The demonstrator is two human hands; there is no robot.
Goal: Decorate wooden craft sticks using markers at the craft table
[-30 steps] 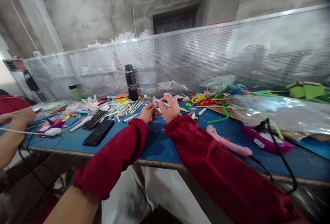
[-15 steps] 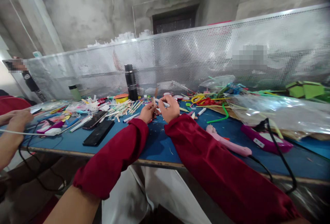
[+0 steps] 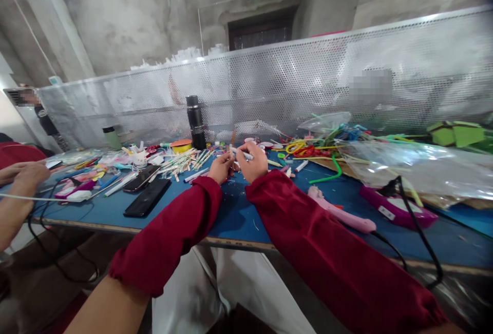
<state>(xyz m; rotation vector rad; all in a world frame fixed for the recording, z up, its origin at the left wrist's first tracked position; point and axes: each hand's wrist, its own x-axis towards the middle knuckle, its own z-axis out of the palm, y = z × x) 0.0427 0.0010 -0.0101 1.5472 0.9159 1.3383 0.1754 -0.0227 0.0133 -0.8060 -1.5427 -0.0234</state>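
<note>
Screen [image 3: 262,82]: perforated metal, 10 to 2 o'clock as read from the work in hand; right end cut off.
Table [image 3: 231,216]: blue top, centre; cut off at 3 o'clock.
Bag [image 3: 435,170]: clear plastic, 3 o'clock; cut off by the right edge, glare on its surface.
Right sleeve [image 3: 327,252]: red, running out to 5 o'clock; hides part of the table.
Left sleeve [image 3: 173,231]: red, 7 o'clock; bare forearm beyond it cut off below.
Bottle [image 3: 196,126]: black, upright, between 10 and 11 o'clock; lettering too small to read.
Pink tool [image 3: 346,214]: lying at 4 o'clock, corded.
Co-worker's hand [image 3: 34,172]: 9 o'clock; arm cut off, grip unclear.
Right hand [image 3: 253,162]: thumb and fingers pinching the pen; palm hidden.
Left hand [image 3: 221,168]: fingertips pinching the stick; far fingers hidden.
Phone [image 3: 147,198]: black, flat, between 8 and 9 o'clock.
Pen [image 3: 248,156]: white, slanted across the right hand; tip hard to make out.
Stick [image 3: 231,150]: pale, roughly upright in the left hand, just beside the pen; lower end hidden, contact with the pen cannot be told.
</note>
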